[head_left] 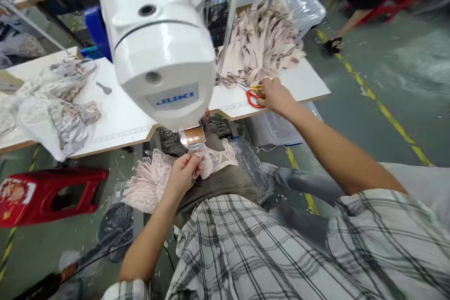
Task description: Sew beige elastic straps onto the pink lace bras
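My left hand (185,171) is closed on the edge of a pale pink lace garment (218,158), just below the needle area of a white sewing machine (165,65). The garment lies over my lap. My right hand (276,96) is at the table's front edge on the right, its fingers around the handles of scissors with red and yellow grips (252,95). The blades point left along the tabletop. Behind that hand lies a heap of pale pink fabric strips (262,42).
Lace pieces (149,180) hang left of my lap. Grey-white garments (59,103) cover the left tabletop (116,117). A red stool (52,194) stands at left. Plastic bins (274,126) sit under and behind the right table. A person's foot (333,45) is at upper right.
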`<control>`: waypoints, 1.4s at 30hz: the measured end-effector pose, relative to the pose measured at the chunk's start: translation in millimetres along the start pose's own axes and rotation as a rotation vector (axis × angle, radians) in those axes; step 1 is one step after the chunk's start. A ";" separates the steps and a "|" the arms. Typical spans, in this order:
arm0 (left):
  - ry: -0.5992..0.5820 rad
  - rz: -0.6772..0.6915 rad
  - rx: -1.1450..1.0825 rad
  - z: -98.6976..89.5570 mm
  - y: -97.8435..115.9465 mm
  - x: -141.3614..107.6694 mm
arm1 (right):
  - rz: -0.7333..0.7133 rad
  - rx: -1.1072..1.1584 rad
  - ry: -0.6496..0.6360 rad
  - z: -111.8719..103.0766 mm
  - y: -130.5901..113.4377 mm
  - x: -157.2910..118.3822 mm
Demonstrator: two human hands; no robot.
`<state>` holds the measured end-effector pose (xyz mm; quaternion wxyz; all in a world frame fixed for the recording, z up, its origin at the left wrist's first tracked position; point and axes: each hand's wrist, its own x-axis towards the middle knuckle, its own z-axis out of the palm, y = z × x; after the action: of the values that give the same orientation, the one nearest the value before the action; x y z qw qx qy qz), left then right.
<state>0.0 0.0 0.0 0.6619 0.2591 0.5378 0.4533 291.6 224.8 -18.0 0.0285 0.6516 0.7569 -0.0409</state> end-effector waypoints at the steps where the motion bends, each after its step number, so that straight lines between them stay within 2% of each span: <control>1: 0.008 -0.007 -0.006 -1.7 -1.7 -0.1 | 0.002 -0.020 -0.005 -0.7 -0.2 -4.6; 6: -0.006 -0.036 -0.113 -10.2 -6.5 1.2 | 0.027 0.008 0.043 -7.4 0.1 -32.1; 10: -0.046 -0.047 -0.171 -13.0 -6.9 3.7 | -0.023 0.259 0.034 -9.1 -2.5 -46.3; 12: -0.044 -0.047 -0.167 -12.6 -6.8 4.7 | -0.048 0.262 -0.028 -8.5 -5.5 -43.0; 15: -0.034 -0.049 -0.162 -11.6 -6.7 5.7 | -0.074 0.049 -0.117 -12.9 -10.4 -27.1; 18: -0.032 -0.059 -0.160 -11.4 -6.6 6.7 | -0.107 -0.132 -0.184 -26.4 -13.4 -6.5; 21: -0.032 -0.067 -0.161 -11.4 -7.0 8.5 | -0.123 -0.143 -0.208 -44.4 -14.4 9.4; 23: -0.028 -0.072 -0.164 -11.2 -7.5 9.7 | -0.089 -0.081 -0.175 -56.5 -15.3 13.5; 27: -0.020 -0.073 -0.171 -11.3 -7.3 11.0 | -0.038 0.036 0.027 -77.7 -18.9 4.4; 29: -0.031 -0.078 -0.174 -12.2 -6.4 10.7 | -0.038 0.057 0.094 -83.3 -20.2 -8.2; 32: -0.032 -0.087 -0.182 -14.7 -4.7 10.1 | -0.042 0.232 0.098 -77.7 -20.5 -40.2; 34: -0.029 -0.090 -0.191 -16.6 -4.0 9.9 | -0.041 0.520 0.026 -62.4 -20.8 -70.7; 35: -0.029 -0.092 -0.196 -17.5 -3.9 9.9 | -0.039 0.689 -0.056 -51.7 -21.6 -87.9; 37: -0.028 -0.094 -0.199 -19.1 -4.0 10.0 | -0.055 0.947 -0.317 -26.9 -25.6 -123.5; 39: -0.021 -0.095 -0.191 -20.2 -4.3 10.3 | -0.072 1.106 -0.606 -2.3 -33.3 -157.1; 40: -0.016 -0.098 -0.185 -20.4 -4.5 10.4 | -0.076 1.161 -0.691 7.9 -38.3 -172.0; 41: -0.010 -0.099 -0.180 -20.4 -4.6 10.5 | -0.081 1.187 -0.714 16.0 -44.0 -185.0; 42: -0.003 -0.101 -0.175 -20.1 -4.7 10.5 | -0.093 1.179 -0.679 21.7 -49.9 -196.1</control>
<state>-17.5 4.2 -14.7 0.7047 0.1737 0.5076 0.4643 271.4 22.3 -19.4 -0.0972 0.4758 0.5845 -0.6500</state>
